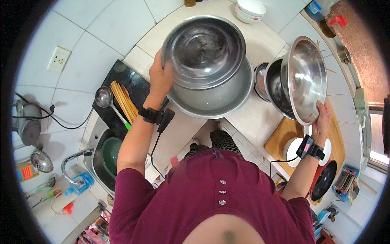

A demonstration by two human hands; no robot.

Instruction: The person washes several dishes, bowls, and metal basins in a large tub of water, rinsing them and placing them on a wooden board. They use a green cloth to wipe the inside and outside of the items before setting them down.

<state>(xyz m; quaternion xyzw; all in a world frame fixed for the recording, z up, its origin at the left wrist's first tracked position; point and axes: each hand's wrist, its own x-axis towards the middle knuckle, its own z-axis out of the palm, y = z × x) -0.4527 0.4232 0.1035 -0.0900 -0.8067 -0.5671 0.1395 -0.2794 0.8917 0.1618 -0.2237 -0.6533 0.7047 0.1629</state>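
Note:
My left hand [160,76] grips the left rim of a dark stainless steel basin [204,52], tilted above a larger metal basin [207,105] on the corner counter. The larger basin shows a greyish inside with small bright specks; whether it holds water I cannot tell. On the right, my right hand [322,119] grips the lower rim of a shiny steel basin [306,80], held tipped on its side. Just left of that one is a steel bowl with a dark inside [278,88], partly covered by it. A smaller steel bowl [261,81] lies between this bowl and the large basin.
At left, a ladle [104,97] and wooden chopsticks [125,102] lie on a black board [137,80], beside a sink with a green basin [111,155] and faucet [65,164]. White bowls [249,12] are stacked behind. At right are a wooden cutting board [278,137] and a black pan [324,180].

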